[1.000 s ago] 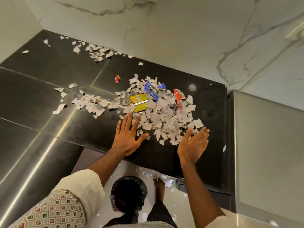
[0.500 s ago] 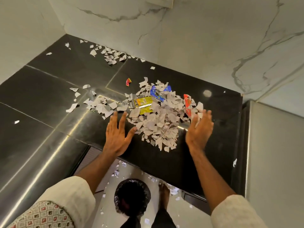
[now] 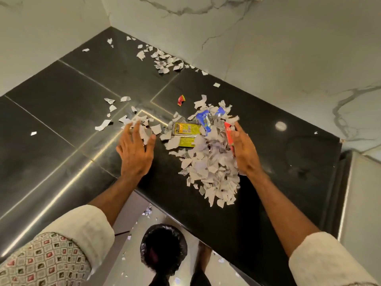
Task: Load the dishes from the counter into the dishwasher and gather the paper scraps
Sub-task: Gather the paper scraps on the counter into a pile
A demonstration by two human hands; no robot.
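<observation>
head-worn view, steeply down, near counter

The main heap of paper scraps lies on the table near its front edge. The right hand is against the heap's right side. The left hand is to its left, fingertips among a looser scatter of scraps. A flat packet sits at the heap's back left. A smaller cluster lies far back along the wall. A bin stands on the floor below the table's edge.
</observation>
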